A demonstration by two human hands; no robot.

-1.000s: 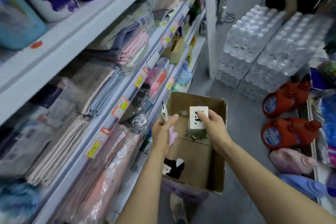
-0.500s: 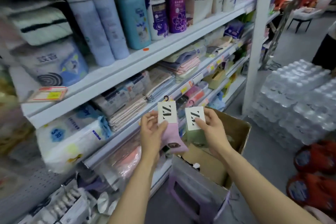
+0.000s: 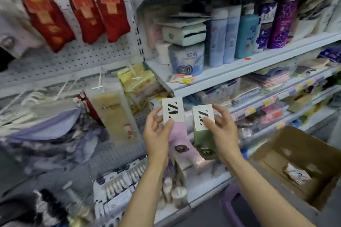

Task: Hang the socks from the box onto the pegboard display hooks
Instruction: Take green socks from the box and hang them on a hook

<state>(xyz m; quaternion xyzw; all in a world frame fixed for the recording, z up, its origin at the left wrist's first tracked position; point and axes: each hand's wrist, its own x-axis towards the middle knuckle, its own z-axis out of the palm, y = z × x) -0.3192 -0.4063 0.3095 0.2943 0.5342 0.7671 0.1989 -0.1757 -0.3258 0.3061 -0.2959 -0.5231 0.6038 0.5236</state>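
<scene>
My left hand [image 3: 156,134] pinches a pink sock pair [image 3: 181,143] by its white "ZL" card. Beside it, my right hand [image 3: 222,132] pinches a green sock pair [image 3: 203,140] by the same kind of card. Both pairs hang upright in front of the shelving, side by side. The grey pegboard [image 3: 79,57] fills the left half of the view, with three packs of red socks [image 3: 83,16] hanging on hooks near the top. The cardboard box [image 3: 302,162] sits at the lower right with a white item inside.
A yellow sock pack [image 3: 114,114] and purple-grey socks [image 3: 53,116] hang on the pegboard's lower hooks. Shelves at the right hold bottles [image 3: 247,35], tissue packs and folded cloths. A purple stool [image 3: 230,201] stands under the box.
The view has swung left from the box and shelves to the pegboard. Both hands have lifted the two sock pairs out of the box and hold them higher.
</scene>
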